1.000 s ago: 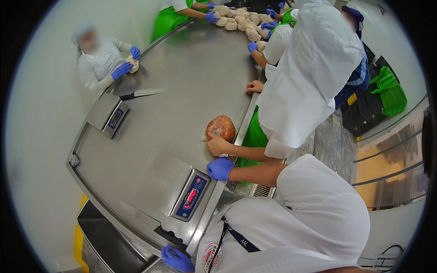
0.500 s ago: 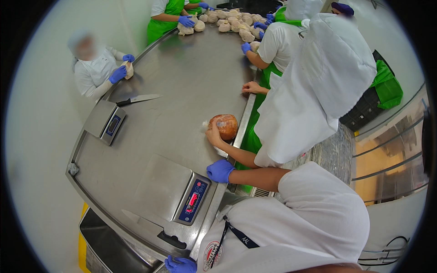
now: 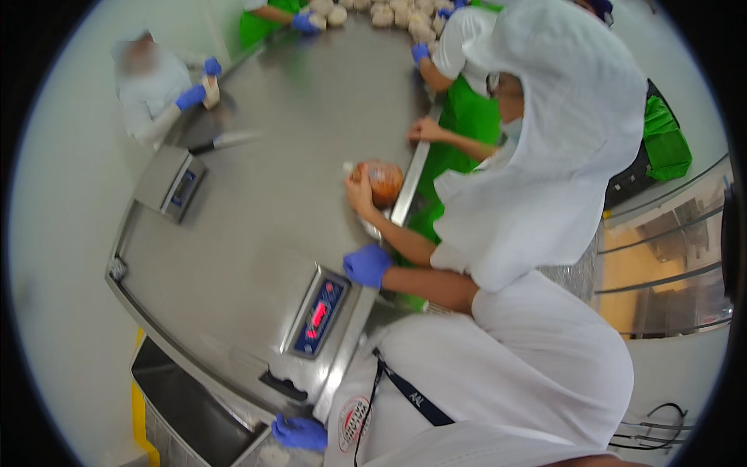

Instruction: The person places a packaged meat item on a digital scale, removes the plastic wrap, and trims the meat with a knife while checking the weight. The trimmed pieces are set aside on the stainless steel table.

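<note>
Co-worker's hood (image 3: 564, 132) turned; knife (image 3: 282, 385) near left hand (image 3: 300, 433).

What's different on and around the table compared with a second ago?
The green-aproned worker's gloved hand at the far end has shifted left, with pale pieces now apart from the pile. The nearest co-worker's white hood has turned toward the wearer. Unchanged: the co-worker's bare hand on the browned round piece, the wearer's left hand by the black-handled knife, right hand by the scale.
</note>
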### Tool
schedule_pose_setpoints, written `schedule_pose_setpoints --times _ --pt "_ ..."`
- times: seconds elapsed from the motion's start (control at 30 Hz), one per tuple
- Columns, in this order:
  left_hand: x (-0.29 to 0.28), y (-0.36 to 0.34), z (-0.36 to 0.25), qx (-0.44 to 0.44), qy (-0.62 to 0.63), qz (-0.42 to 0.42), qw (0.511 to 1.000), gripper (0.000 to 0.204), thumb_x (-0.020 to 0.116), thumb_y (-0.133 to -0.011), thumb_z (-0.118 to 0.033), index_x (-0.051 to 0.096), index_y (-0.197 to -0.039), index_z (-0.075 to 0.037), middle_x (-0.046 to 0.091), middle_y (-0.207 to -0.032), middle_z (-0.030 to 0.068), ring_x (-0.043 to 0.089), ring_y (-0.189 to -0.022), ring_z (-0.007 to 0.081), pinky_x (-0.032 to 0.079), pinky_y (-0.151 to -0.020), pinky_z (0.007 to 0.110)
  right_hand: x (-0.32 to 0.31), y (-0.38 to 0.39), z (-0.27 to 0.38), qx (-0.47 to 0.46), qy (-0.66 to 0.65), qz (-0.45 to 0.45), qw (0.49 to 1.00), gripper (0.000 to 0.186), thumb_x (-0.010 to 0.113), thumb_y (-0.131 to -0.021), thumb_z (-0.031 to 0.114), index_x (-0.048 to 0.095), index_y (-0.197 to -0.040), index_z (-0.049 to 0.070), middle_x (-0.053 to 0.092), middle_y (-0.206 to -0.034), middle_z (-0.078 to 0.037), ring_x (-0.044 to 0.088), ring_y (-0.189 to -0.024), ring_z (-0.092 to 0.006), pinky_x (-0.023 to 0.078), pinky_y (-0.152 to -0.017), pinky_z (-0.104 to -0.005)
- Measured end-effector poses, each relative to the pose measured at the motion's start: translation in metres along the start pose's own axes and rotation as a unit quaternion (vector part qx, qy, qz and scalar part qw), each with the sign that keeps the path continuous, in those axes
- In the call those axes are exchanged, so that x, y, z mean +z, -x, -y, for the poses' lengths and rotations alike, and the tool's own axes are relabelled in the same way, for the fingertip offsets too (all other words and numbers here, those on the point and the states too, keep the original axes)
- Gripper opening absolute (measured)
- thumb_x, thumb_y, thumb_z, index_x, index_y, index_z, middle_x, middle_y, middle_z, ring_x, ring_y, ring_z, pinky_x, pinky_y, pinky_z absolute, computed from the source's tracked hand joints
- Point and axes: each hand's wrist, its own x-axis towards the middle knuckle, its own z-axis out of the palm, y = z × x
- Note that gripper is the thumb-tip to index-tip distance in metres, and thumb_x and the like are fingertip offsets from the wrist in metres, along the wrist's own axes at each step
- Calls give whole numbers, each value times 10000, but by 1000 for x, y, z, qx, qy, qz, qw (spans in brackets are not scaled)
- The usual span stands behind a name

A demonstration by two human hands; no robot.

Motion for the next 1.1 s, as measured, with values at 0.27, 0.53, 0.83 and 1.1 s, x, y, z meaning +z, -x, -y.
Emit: schedule_pose_setpoints --times 0.27,0.53,0.83,1.1 --pt "-17 -12 -24 -37 -23 40 998 252 532 -835 24 657 -1049 -25 575 -1148 186 569 -1077 362 468 -881 475 -11 -1 3 30 26 78 996 353 519 -894 285 604 -1161 69 666 -714 -158 653 -622 -368 521 -615 -508" --pt "-21 -15 -26 -32 -34 69 997 231 534 -850 -4 662 -1042 -22 572 -1168 182 564 -1084 366 455 -922 465 -18 0 7 164 -80 -32 983 734 517 -918 299 191 -1519 33 667 -793 -212 658 -652 -362 521 -630 -515" --pt "-13 -9 -16 -31 -24 31 999 278 535 -822 50 655 -1044 -66 566 -1155 168 564 -1089 354 464 -890 459 -5 -3 -5 54 -22 -16 998 240 508 -909 269 558 -1039 73 662 -722 -176 650 -642 -384 492 -614 -542" --pt "-16 -10 -21 -55 -9 29 998 280 531 -833 49 647 -1061 -64 571 -1150 159 569 -1084 350 470 -883 459 3 -3 -6 26 15 -33 999 175 527 -908 258 562 -925 87 631 -656 -168 626 -583 -376 477 -564 -527"
